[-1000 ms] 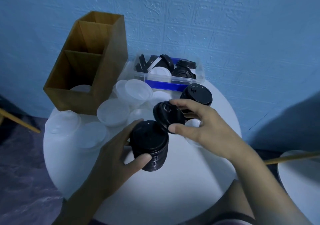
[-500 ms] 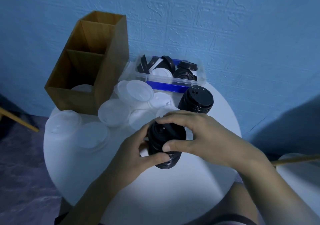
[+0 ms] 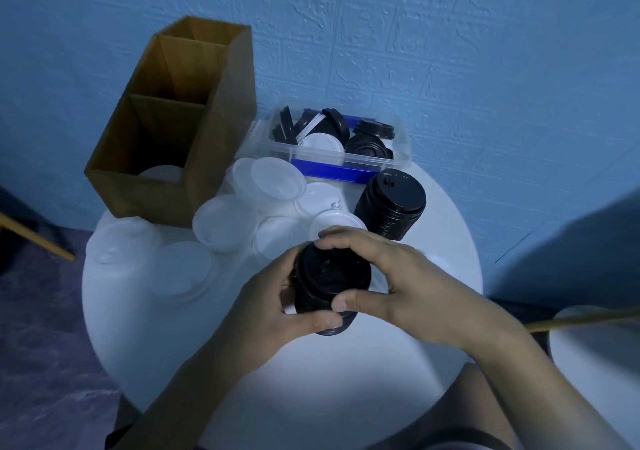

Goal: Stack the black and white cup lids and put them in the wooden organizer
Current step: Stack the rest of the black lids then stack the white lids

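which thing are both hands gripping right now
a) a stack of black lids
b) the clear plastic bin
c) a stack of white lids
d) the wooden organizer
A: the left hand and the right hand both curl round the black lid stack, held over the white table.
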### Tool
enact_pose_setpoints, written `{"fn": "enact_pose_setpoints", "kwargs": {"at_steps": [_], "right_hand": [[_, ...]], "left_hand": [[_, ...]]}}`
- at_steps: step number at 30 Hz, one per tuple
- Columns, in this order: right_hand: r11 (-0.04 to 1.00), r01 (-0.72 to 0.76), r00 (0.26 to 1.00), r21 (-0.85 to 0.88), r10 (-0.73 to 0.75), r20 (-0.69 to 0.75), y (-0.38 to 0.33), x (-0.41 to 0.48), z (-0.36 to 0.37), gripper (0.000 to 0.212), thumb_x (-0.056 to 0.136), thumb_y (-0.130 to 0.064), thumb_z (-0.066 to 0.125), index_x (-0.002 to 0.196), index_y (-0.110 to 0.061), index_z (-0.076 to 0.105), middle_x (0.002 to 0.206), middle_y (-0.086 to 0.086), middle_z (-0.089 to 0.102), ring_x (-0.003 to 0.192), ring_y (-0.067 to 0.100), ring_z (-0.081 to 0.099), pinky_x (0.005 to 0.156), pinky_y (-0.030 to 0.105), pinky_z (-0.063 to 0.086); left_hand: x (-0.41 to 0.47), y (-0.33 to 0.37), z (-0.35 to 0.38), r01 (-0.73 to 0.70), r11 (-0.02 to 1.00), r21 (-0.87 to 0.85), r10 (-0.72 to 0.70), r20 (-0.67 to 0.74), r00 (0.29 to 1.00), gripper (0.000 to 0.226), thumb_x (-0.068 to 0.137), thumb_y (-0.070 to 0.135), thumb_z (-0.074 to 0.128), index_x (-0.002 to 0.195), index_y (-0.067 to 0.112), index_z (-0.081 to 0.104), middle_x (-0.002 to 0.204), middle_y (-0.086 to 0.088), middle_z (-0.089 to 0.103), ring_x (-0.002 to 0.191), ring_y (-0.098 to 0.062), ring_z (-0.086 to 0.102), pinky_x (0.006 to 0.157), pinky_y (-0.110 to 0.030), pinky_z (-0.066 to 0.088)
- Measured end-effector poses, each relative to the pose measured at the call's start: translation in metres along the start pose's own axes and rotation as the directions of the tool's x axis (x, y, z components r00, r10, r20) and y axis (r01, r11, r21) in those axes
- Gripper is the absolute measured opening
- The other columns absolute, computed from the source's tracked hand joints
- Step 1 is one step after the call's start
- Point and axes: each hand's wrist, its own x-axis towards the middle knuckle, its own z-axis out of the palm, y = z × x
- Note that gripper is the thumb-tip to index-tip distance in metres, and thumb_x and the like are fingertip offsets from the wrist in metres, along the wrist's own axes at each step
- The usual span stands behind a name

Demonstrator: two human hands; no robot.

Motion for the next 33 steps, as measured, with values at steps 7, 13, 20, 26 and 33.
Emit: {"fn": "enact_pose_setpoints", "kwargs": {"at_steps": [7,13,20,26,33], "right_hand": [[0.992,-0.04,0.995,0.121,0.05,-0.085,0.001,-0.007,0.019,0.052,0.089,-0.035,0.075,0.133,-0.044,0.047,0.14,-0.031,0.048,0.133,0.004,0.047,0.109,0.034,0.043],[0.955,-0.094,0.966,0.281,0.155,-0.207,0.007,-0.006,0.032,0.074,0.075,-0.055,0.077,0.142,-0.041,0.049,0.134,-0.023,0.061,0.129,0.003,0.054,0.11,0.037,0.044],[0.893,-0.053,0.947,0.448,0.187,-0.261,0.007,-0.002,0.042,0.063,0.079,-0.03,0.086,0.133,-0.046,0.055,0.124,-0.023,0.068,0.123,0.002,0.059,0.11,0.028,0.044],[0.863,0.031,0.934,0.504,0.154,-0.321,0.003,-0.006,0.049,0.054,0.077,-0.031,0.078,0.111,-0.07,0.059,0.112,-0.026,0.071,0.112,-0.004,0.063,0.094,0.009,0.043],[0.869,0.05,0.938,0.492,0.128,-0.322,0.008,-0.008,0.051,0.056,0.081,-0.032,0.077,0.118,-0.069,0.057,0.117,-0.025,0.07,0.117,0.0,0.063,0.097,0.012,0.044]], "left_hand": [[-0.001,0.003,0.0,-0.022,1.0,0.005,0.022,-0.024,0.999,0.072,0.069,0.033,0.088,0.133,0.04,0.056,0.126,0.003,0.069,0.118,-0.021,0.066,0.098,-0.047,0.055],[-0.001,0.006,-0.012,-0.027,0.999,0.041,0.026,0.013,1.0,0.07,0.068,0.033,0.085,0.131,0.046,0.057,0.127,0.011,0.069,0.119,-0.013,0.066,0.099,-0.039,0.055],[-0.004,0.003,-0.016,-0.031,0.998,-0.063,0.03,-0.018,0.999,0.088,0.071,0.055,0.079,0.148,0.054,0.036,0.14,0.024,0.058,0.132,-0.003,0.054,0.103,-0.023,0.048],[-0.007,0.005,-0.011,-0.072,0.994,-0.076,0.069,-0.051,0.996,0.074,0.086,0.072,0.057,0.15,0.038,0.04,0.142,0.022,0.058,0.135,0.0,0.05,0.104,-0.015,0.043],[-0.005,0.001,-0.009,-0.08,0.997,-0.011,0.08,-0.052,0.995,0.049,0.092,0.06,0.055,0.14,0.06,0.042,0.141,0.02,0.057,0.135,-0.006,0.052,0.108,-0.036,0.041]]}}
